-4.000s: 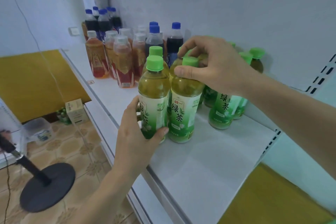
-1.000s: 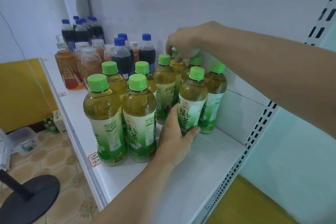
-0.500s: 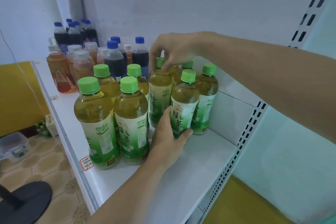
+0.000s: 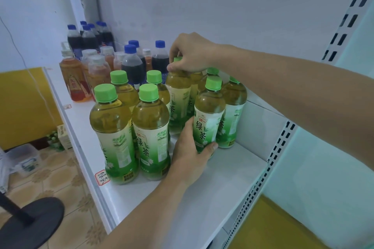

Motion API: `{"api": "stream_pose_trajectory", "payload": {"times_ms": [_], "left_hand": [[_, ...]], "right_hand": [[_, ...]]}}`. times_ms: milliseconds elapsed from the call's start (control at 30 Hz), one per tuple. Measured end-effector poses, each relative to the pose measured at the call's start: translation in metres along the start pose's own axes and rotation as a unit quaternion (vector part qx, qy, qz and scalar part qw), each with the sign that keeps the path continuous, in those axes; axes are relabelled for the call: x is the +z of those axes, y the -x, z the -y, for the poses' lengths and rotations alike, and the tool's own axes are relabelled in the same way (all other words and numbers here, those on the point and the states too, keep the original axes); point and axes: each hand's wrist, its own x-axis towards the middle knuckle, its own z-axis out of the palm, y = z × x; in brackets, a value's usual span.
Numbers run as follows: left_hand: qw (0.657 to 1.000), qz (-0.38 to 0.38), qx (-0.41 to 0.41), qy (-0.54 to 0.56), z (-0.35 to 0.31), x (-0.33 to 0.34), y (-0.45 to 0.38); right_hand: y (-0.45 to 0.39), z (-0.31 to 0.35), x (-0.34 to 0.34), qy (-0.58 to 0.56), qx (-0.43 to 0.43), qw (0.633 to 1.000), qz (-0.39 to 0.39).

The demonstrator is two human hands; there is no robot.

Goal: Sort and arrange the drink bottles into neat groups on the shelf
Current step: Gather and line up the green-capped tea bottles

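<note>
While the left hand point(image 4: 188, 153) wraps a clear plastic green-tea bottle with ribbed green cap point(image 4: 209, 115) near the white metal shelf's point(image 4: 212, 194) right end, the right hand point(image 4: 190, 54) pinches another green-capped tea bottle point(image 4: 178, 95) behind it.

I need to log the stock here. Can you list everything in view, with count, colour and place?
green tea bottles: at least nine, green caps, near end of the shelf.
cola bottles: about eight, blue caps, dark, far back.
red tea bottles: several, pale caps, amber-red, left of the cola.
shelf: one, white.
price tag: one, red and white, shelf front edge.
plastic box: one, clear, on the floor.
stand base: one, black, on the floor.
left hand: grip round a front green tea bottle.
right hand: pinches a back bottle's cap.
</note>
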Motion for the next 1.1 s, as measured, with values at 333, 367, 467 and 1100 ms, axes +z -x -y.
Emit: {"api": "stream_pose_trajectory", "payload": {"times_ms": [333,367,467,1100], "left_hand": [[0.999,-0.017,0.017,-0.026,-0.005,-0.001,0.006],[0.999,-0.016,0.016,-0.027,-0.006,-0.001,0.006],[1.000,-0.011,0.008,-0.018,-0.008,0.001,0.006],[0.975,-0.160,0.083,-0.130,-0.018,0.005,0.019]], "right_hand": [[0.003,0.009,0.001,0.070,-0.026,0.997,0.033],[0.009,0.010,-0.008,0.060,-0.031,0.997,0.022],[0.033,0.011,-0.039,0.037,-0.058,0.998,0.000],[0.066,-0.004,-0.023,0.002,-0.040,0.994,0.103]]}}
